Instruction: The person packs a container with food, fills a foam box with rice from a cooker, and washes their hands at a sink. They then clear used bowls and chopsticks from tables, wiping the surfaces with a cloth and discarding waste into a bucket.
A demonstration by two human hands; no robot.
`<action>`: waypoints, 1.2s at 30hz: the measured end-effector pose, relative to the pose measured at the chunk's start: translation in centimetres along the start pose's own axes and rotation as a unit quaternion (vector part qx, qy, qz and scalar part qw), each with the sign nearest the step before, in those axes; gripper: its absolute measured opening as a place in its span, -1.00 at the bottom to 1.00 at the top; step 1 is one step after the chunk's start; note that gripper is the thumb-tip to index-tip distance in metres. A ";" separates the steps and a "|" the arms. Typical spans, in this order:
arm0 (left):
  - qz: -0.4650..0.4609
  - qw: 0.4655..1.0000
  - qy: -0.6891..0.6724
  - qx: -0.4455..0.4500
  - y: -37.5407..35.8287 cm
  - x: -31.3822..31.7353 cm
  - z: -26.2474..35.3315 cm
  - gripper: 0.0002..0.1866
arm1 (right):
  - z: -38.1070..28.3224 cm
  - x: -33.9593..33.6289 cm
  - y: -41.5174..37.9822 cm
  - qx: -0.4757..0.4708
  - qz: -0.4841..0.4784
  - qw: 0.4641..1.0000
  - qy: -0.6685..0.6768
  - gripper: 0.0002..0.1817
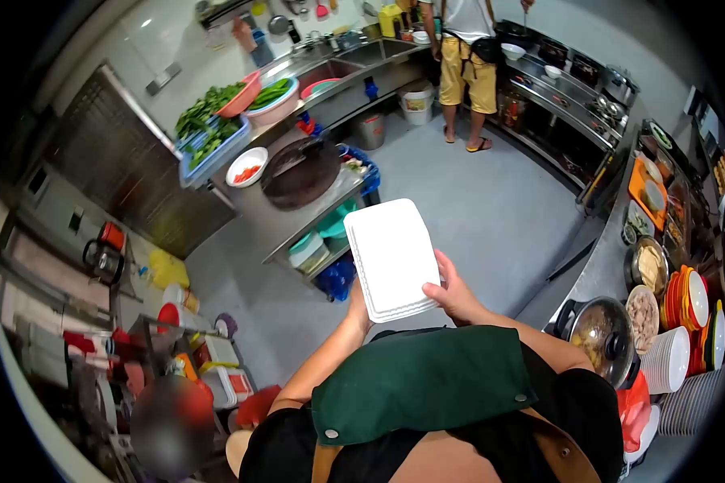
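Note:
In front of my chest, between both hands, is a short stack of white takeaway containers (391,253). Their layered rims show along the left and lower edges. My right hand (454,291) grips the lower right side, thumb over the top face and the other fingers behind the edge. On the lower left, my left hand (360,303) holds the stack from the side and beneath; most of its fingers are hidden behind the containers. A green apron (419,382) covers my front just below.
A steel prep table (254,211) with a round chopping board (302,173) stands ahead left. On the right, a counter carries a lidded pot (600,338) and stacked white bowls (667,358). Another person (467,72) stands by the stove. Grey floor (491,209) lies between.

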State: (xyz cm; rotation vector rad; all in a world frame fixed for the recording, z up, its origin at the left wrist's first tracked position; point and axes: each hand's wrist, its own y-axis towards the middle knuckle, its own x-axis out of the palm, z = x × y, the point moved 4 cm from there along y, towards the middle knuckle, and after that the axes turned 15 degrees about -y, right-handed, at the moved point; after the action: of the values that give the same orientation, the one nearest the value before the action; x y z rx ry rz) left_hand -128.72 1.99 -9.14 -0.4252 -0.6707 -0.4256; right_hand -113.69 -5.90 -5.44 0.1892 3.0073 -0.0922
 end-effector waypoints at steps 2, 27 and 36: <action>0.048 0.998 -0.041 0.000 5.7 -1.0 -0.2 -0.48 | 0.3 -1.8 3.0 0.120 -0.026 0.985 0.121 -0.06; -0.466 0.582 0.084 -0.661 22.9 39.9 -36.4 -0.37 | 8.8 -37.7 -10.2 0.347 0.595 0.704 0.171 -0.30; -0.426 0.499 0.308 -0.689 20.8 39.7 -42.9 -0.35 | 10.4 -42.8 -18.5 0.588 0.477 0.629 -0.175 -0.14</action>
State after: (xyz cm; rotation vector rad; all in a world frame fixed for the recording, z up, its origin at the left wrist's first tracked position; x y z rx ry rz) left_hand -68.87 -11.75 -17.84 -1.3711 0.4454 -2.0320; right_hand -72.65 -30.11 -9.19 1.5351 1.5933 -1.6440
